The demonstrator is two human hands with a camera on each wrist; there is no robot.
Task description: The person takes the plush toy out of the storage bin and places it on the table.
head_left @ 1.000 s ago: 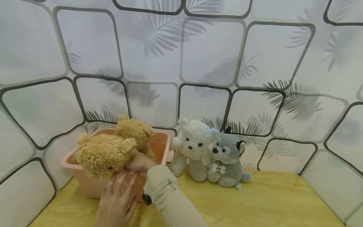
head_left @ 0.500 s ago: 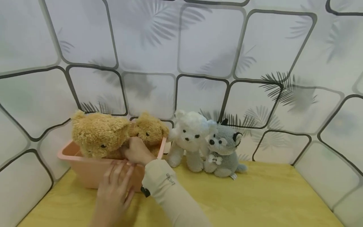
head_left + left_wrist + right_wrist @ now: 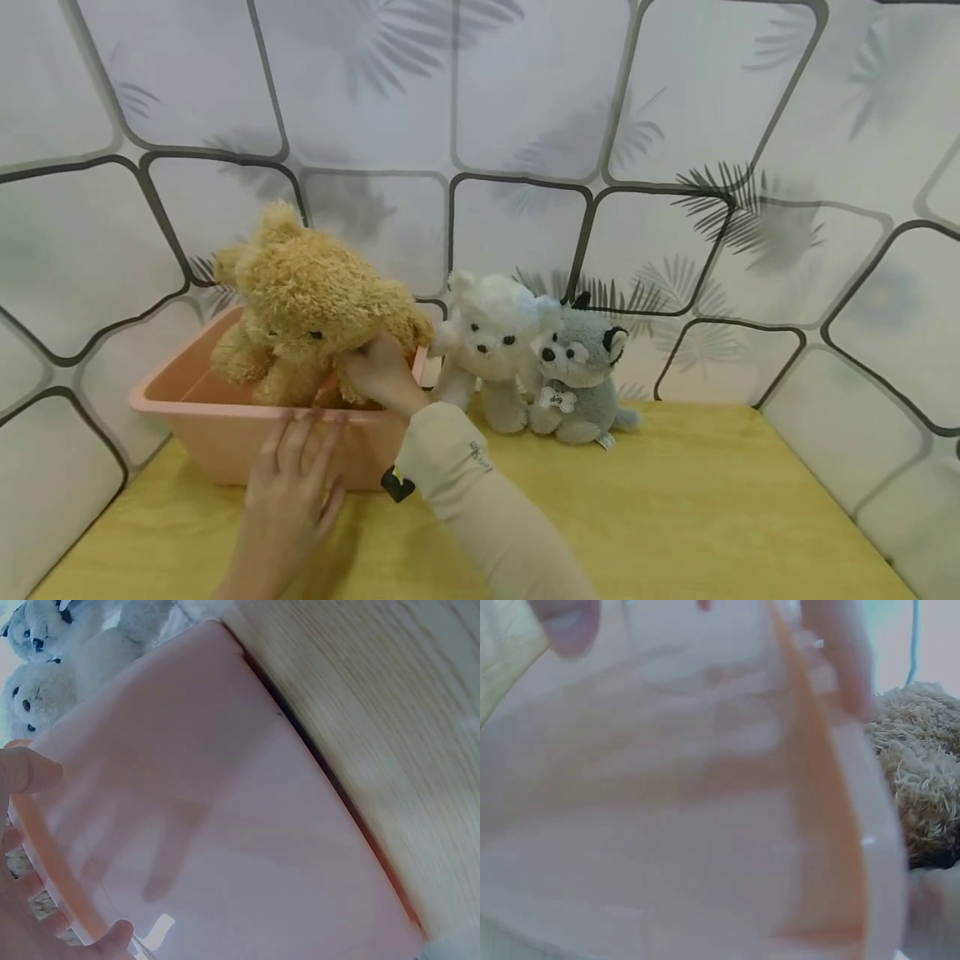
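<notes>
Grips, with the right hand [image 3: 378, 375], a shaggy tan plush teddy bear [image 3: 307, 300] low on its body, fingers and thumb curled tight into the fur at the bear's right side. Holds it upright, head well above the rim and legs hanging inside a shallow pink rectangular plastic tub [image 3: 172, 400] at the near left of the pale yellow wooden tabletop [image 3: 675, 500]; cannot tell whether the feet touch the tub floor. Lays the left hand [image 3: 288, 492] flat on the tub's near wall, fingers fairly straight and spread, tips up at the rim, holding nothing, only pressing. Wears a beige sleeve [image 3: 480, 500] on the right forearm. Shows, in the right wrist view, little beyond blurred pink wall and a patch of tan fur at the right edge. To the right of the tub, touching each other: a fluffy white plush bear [image 3: 487, 333] and a grey-and-white plush husky dog [image 3: 585, 367] with a bone tag, both seated against the leaf-patterned panelled wall [image 3: 525, 83]. Looks, as a judgement, like the carrying step, with the bear over the tub. Calls, for any sideways move, for the legs raised clear of the rim, the pinch kept firm in soft fur, and the tub kept steadied.
</notes>
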